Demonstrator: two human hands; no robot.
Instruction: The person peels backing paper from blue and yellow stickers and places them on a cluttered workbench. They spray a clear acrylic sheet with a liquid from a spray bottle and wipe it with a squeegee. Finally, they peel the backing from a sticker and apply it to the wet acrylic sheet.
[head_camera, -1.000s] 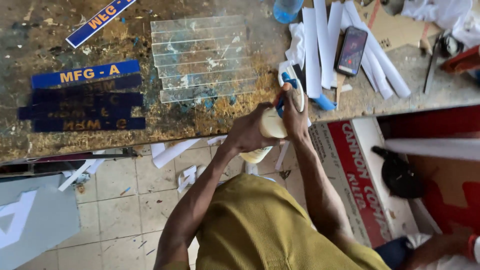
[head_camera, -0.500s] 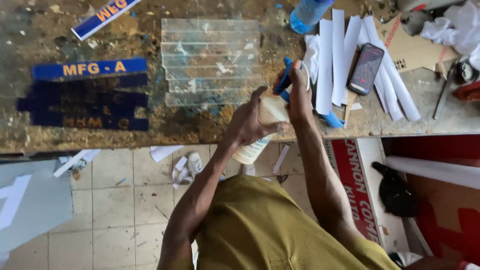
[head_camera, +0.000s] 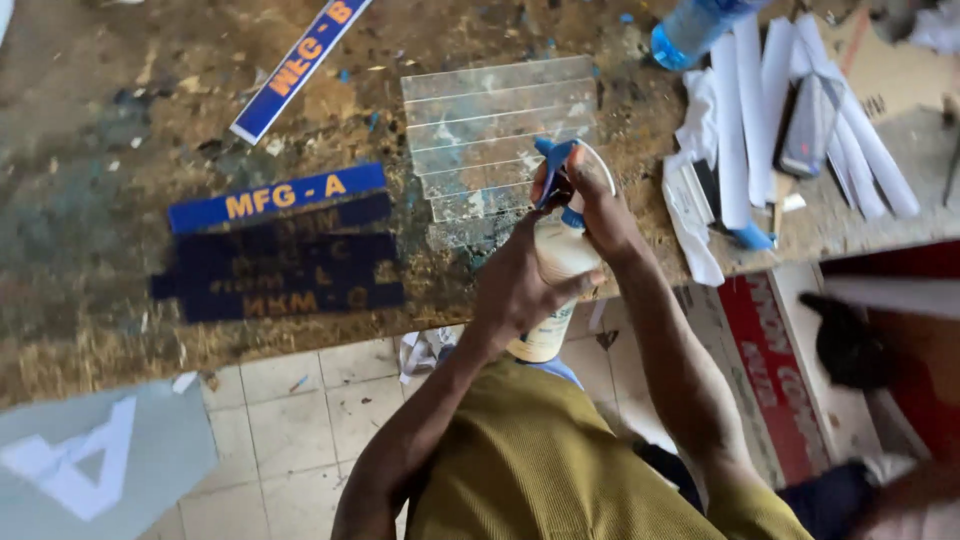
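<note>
I hold a cream spray bottle (head_camera: 556, 268) with a blue trigger head over the near edge of a worn workbench (head_camera: 120, 140). My left hand (head_camera: 515, 290) wraps around the bottle's body. My right hand (head_camera: 590, 205) grips the blue nozzle head at the top. Just beyond the nozzle lie several clear acrylic strips (head_camera: 495, 120) side by side. To the left lies a stack of dark blue name strips (head_camera: 275, 250) with orange letters.
Another blue lettered strip (head_camera: 300, 65) lies at the bench's far left. White paper strips (head_camera: 745, 130), a phone (head_camera: 805, 125) and a blue plastic bottle (head_camera: 690, 30) sit at the right. Tiled floor (head_camera: 270, 420), a grey stencil sheet (head_camera: 90, 460) and red cardboard (head_camera: 770, 360) lie below.
The view has shifted, so the bench sits lower in frame. Both hands have raised the spray bottle closer to the clear strips, the right hand staying on the nozzle.
</note>
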